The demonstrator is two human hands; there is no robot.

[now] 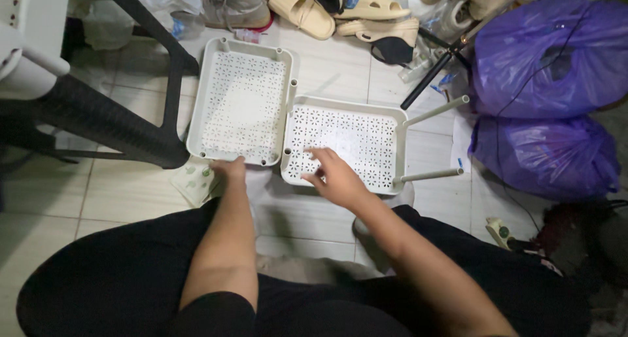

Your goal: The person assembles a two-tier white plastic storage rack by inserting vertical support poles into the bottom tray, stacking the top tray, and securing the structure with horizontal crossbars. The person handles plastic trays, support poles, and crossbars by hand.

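On the tiled floor (327,69), just ahead of our knees, lie two pale perforated trays side by side; we take the right tray (366,124) as our landmark. The left tray (241,101) sits against its left edge, turned slightly, the two touching near their corners; two pale tubes (437,110) stick out from the right tray's right side, one at the far corner and one at the near, neither looking firmly seated. Our right hand (337,178) rests on the right tray's near rim, fingers spread flat on the mesh, gripping nothing; our left hand (229,167) touches the near edge of the left tray, though we cannot tell whether its fingers close on the rim. We judge that pressing unevenly could tip the right tray and shake the tubes loose, sending them toward the purple bags (546,55) to its right; the black chair leg (173,82) left of the trays could snag the left tray if we swing it.
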